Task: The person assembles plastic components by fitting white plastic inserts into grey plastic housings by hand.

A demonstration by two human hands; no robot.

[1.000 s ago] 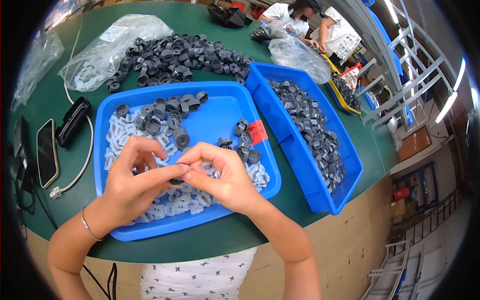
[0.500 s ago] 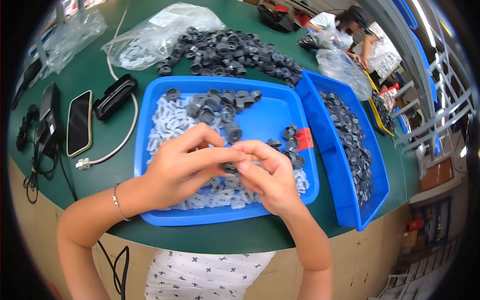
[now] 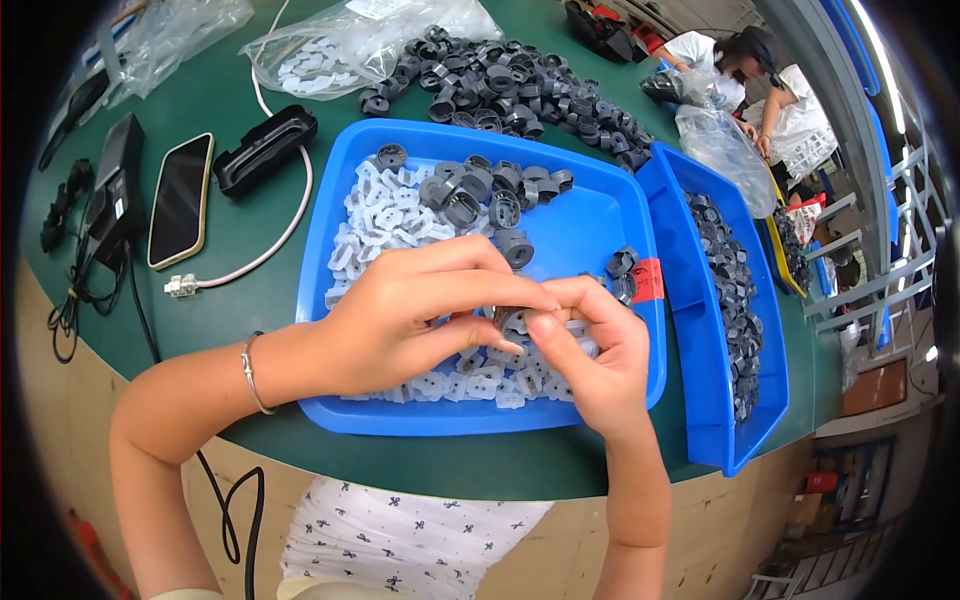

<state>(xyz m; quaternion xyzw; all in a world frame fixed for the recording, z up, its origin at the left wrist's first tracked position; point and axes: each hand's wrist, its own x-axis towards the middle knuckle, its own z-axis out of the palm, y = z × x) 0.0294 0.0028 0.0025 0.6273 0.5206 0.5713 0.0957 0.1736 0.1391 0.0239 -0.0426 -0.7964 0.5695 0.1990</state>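
Over the blue tray (image 3: 325,215) my two hands meet with their fingertips together. Between them shows a bit of a dark grey round plastic part (image 3: 513,321), mostly covered by fingers. My left hand (image 3: 415,315) pinches it from the left, thumb below and fingers above. My right hand (image 3: 600,345) closes on it from the right with thumb and bent forefinger. Beneath the hands lie many small translucent white plastic pieces (image 3: 385,215). Dark grey plastic rings (image 3: 512,247) sit among them and toward the tray's far side.
A blue bin (image 3: 690,375) of small dark parts stands right of the tray. Behind lie a heap of dark rings (image 3: 520,85) and a clear bag (image 3: 400,40). A phone (image 3: 181,200), black holder (image 3: 265,150) and cables lie left. A co-worker (image 3: 740,60) sits far right.
The view has shifted, so the tray and bench appear farther left-to-right and slightly higher. My hands stay together over the tray, still gripping the part.
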